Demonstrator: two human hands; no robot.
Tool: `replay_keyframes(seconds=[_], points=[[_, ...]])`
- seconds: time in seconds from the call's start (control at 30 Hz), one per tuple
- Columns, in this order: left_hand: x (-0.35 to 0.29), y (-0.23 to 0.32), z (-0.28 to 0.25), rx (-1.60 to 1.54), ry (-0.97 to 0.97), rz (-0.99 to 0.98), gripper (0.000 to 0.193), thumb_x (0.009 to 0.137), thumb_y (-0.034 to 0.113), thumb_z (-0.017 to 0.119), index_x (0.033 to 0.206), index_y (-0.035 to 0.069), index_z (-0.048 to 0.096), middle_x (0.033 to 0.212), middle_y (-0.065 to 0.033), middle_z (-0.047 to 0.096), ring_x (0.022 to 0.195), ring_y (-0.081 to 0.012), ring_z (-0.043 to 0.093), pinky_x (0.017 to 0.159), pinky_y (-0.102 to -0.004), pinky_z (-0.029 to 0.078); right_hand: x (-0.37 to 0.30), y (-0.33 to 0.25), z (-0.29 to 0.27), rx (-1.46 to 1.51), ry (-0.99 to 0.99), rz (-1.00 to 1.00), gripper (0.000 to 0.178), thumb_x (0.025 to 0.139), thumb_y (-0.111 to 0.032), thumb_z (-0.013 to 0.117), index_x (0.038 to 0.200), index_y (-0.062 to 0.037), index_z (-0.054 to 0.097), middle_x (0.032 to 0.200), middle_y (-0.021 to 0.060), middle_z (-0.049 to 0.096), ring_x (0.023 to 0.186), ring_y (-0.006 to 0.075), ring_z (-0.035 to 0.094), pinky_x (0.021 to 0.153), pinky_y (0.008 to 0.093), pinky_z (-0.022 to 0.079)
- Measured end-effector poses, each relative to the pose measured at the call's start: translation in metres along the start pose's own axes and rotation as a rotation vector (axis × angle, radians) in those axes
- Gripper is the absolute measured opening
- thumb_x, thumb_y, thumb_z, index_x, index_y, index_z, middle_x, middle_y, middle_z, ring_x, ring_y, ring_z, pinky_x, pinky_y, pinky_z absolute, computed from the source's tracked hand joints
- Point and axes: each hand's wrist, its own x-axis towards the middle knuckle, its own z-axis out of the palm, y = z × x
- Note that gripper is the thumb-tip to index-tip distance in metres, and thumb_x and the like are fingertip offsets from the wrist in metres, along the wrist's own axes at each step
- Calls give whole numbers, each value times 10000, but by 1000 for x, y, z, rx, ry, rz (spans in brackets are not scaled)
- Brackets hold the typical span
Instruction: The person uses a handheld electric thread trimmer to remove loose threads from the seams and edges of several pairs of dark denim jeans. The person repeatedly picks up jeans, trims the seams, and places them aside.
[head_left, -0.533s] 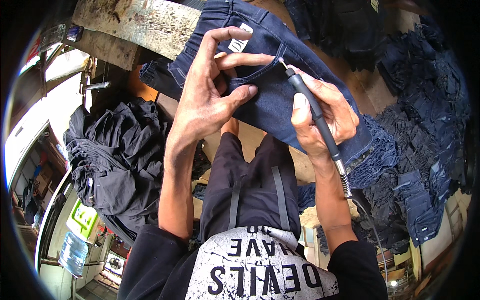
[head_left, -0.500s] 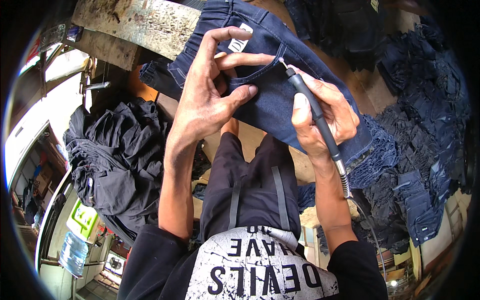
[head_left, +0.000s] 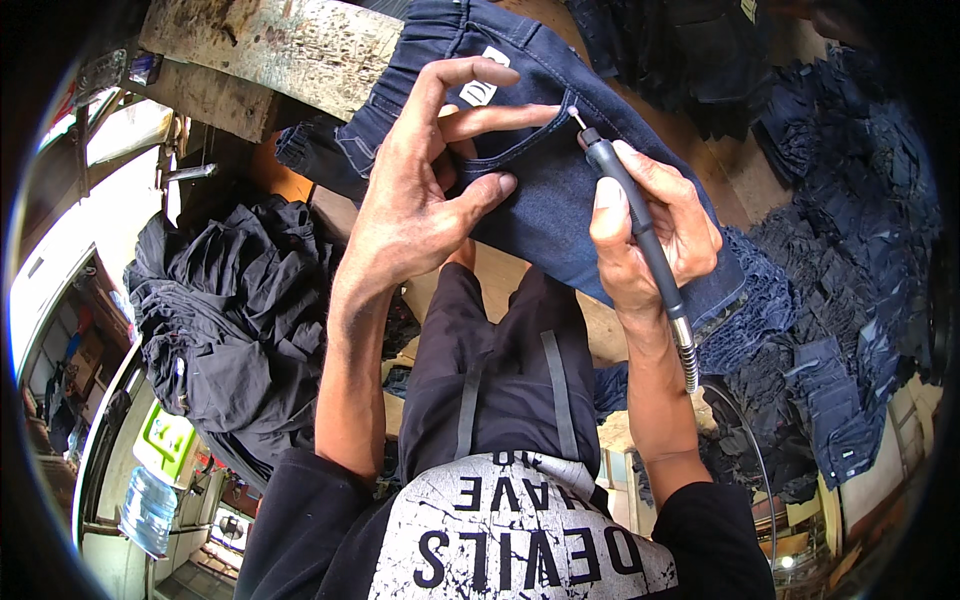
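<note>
A dark blue denim garment point(head_left: 560, 215) with an elastic waistband and a white printed label point(head_left: 484, 78) lies over a worn wooden board, its curved pocket edge facing me. My left hand point(head_left: 425, 190) rests on it with thumb and fingers spread, the index finger stretched along the pocket edge; some fingers are partly hidden. In my right hand point(head_left: 660, 225) is a black pen-shaped rotary tool point(head_left: 640, 205), gripped between thumb and fingers. Its small rounded tip meets or hovers just over the denim at the pocket's upper end; I cannot tell which.
The wooden board point(head_left: 270, 45) extends to the upper left. A heap of black cloth point(head_left: 235, 320) lies on the left, and dark denim pieces point(head_left: 850, 270) are piled on the right. From the tool a cable point(head_left: 755, 450) runs down past my right arm. A water jug point(head_left: 147, 510) stands lower left.
The rotary tool's tip has shifted slightly up and right, to the pocket's upper end. My left hand has barely moved. The cable has swung to the right.
</note>
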Motion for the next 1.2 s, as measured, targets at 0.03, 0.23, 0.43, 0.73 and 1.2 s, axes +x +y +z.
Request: replay_keyframes(seconds=[0.03,0.23,0.43,0.73,1.2], points=[[1,1,0,-10,2,-3,693,820,-167,731,1430,74,508,1331,-74,816,674,-6,487,589,-199,380,0,0,0,4,0,24,271,929,5,763,1175,114,734,1107,260,797,1011,296,820,867,346,687],[-4,-3,-4,130,15,36,666,832,-142,742,1418,92,529,1306,-43,829,683,-27,539,600,-223,416,-3,2,2,-27,4,33,254,960,-5,764,1176,124,731,1131,270,790,1022,298,823,849,335,684],[-9,-6,7,628,258,367,545,853,139,939,1325,125,666,1119,-31,846,926,-224,798,826,-345,622,-6,-1,-10,354,62,303,268,1045,-11,651,1264,144,662,1216,320,762,1091,356,808,1002,415,651],[14,26,-24,906,284,589,431,857,232,910,1267,212,777,1536,-37,656,1426,-262,571,1219,-527,361,-3,-10,-56,-31,-338,-193,289,980,-6,737,1254,82,713,1223,280,797,1208,394,776,1131,477,582],[29,-10,-28,1208,-63,580,580,984,434,684,1561,440,622,1842,-26,289,1718,-271,199,1308,-810,-8,-7,9,-53,-122,-281,-171,309,845,27,814,1152,59,790,1135,239,828,1139,373,812,1092,489,619]])
